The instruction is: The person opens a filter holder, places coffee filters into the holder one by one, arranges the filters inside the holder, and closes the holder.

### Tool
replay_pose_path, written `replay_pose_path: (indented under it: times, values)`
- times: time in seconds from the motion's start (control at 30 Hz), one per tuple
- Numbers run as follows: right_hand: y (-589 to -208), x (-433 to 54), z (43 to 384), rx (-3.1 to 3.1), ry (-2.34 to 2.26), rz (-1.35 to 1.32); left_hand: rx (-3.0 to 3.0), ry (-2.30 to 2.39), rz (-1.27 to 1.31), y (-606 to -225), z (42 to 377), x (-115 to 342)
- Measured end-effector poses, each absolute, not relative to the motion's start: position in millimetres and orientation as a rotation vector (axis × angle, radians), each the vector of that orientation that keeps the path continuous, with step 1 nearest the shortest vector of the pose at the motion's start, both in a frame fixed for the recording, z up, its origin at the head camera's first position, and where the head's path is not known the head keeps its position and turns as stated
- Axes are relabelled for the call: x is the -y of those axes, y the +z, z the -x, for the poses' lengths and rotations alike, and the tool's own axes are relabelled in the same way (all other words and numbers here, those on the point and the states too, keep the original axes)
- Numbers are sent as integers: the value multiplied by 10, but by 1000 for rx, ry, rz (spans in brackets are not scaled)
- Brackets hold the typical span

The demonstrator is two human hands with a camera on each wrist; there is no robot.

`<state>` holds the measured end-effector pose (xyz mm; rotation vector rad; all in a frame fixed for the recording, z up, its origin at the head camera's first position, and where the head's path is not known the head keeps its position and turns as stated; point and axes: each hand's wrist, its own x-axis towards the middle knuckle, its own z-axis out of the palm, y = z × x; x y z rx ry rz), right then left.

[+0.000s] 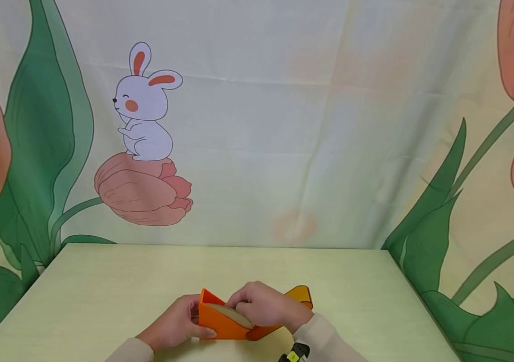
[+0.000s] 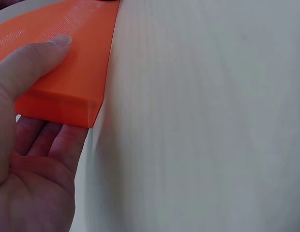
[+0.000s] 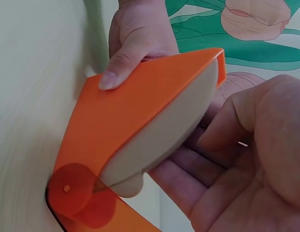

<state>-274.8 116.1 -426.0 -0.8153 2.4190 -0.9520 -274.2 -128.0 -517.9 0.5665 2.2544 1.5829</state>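
Observation:
My left hand (image 1: 179, 322) grips the end of an orange hinged plastic case (image 1: 221, 324). Its thumb (image 2: 43, 58) lies flat on the case's broad side, with the other fingers on the opposite side. A flat tan piece with a rounded edge (image 3: 164, 128) sits in the case's slot and sticks out along the open side. At that edge, my right hand (image 1: 261, 304) pinches the tan piece between thumb and fingers; the fingertips are partly hidden. A round pivot (image 3: 67, 188) joins the case to an orange-yellow arm (image 1: 299, 295), which is swung out to the right.
The pale wood-grain table (image 1: 125, 281) extends around the hands. Behind it hangs a cloth backdrop (image 1: 257, 125) printed with a rabbit, tulips and leaves. A dark device with a yellow mark (image 1: 294, 354) is at my right wrist.

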Motion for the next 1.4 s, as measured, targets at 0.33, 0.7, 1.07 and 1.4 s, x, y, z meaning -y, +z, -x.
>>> replay_pose_path:
  times: [0.33,0.7,1.07,1.4]
  values:
    - [-4288,-1147,2758,-2457,-872,864,-2259,1580,-551,-5169,2731,1273]
    - [-4062,-1365,2746,-2450,-946,877,-2240,1600,-562,-5160,2724,1277]
    - [-3938,-1774,2756,-2644,-1126,936,-2223,1604,-560,-5174,2732,1284]
    - [-4164,-2258,2772,-2591,-1322,840,-2218,1613,-571,-5176,2726,1289]
